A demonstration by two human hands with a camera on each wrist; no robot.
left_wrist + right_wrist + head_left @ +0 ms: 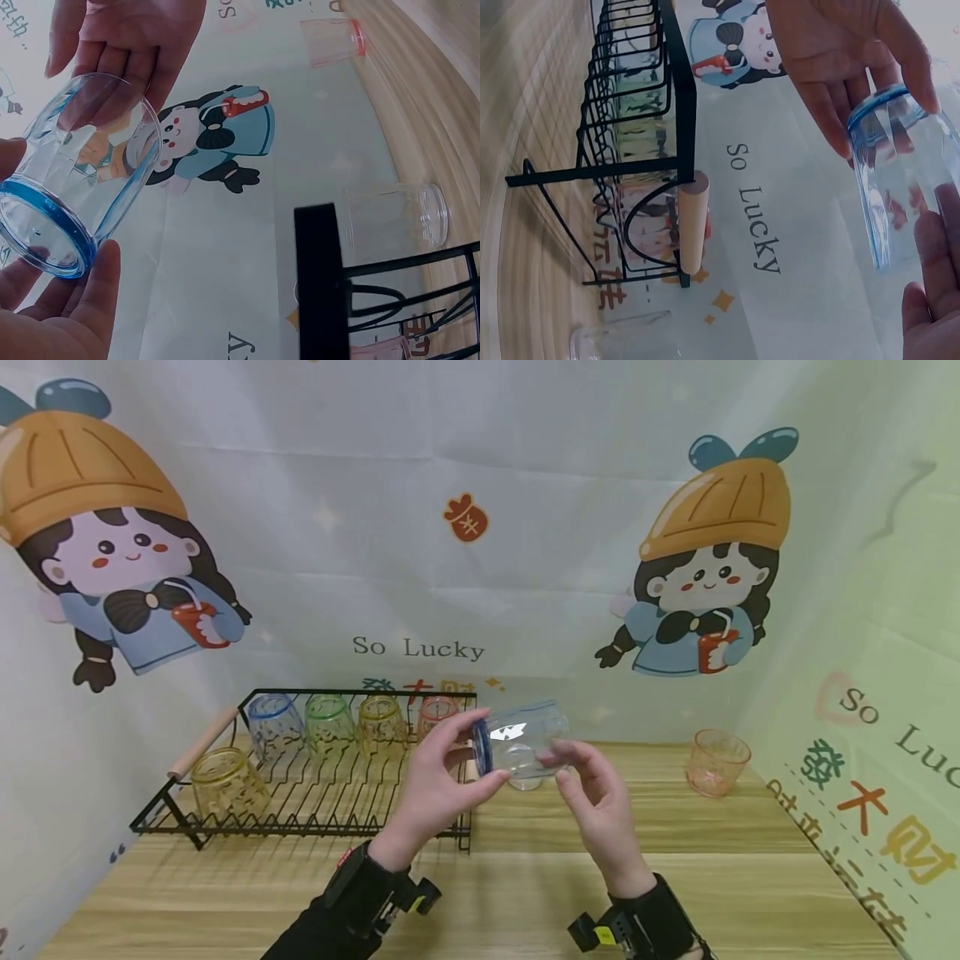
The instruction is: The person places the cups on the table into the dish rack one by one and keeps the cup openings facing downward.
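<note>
A clear drinking glass with a blue base point(525, 739) is held up on its side above the table. My left hand point(442, 777) grips it around the base end, thumb on the near side and fingers on the far side. At the mouth end is my right hand point(603, 802), its fingers showing through the glass wall and its thumb apart from the fingers. In the left wrist view the blue base point(52, 225) faces the left fingers. The right wrist view also has the left hand point(855, 60) on that blue end.
A black wire rack point(330, 831) with wooden handles stands at left. Upturned blue point(275, 727), green point(330, 727), yellow point(381, 727) and red point(438, 714) glasses line its back; another yellow glass point(228, 785) sits front left. A clear glass point(397, 217) stands behind the hands, a pinkish-orange glass point(717, 764) at right.
</note>
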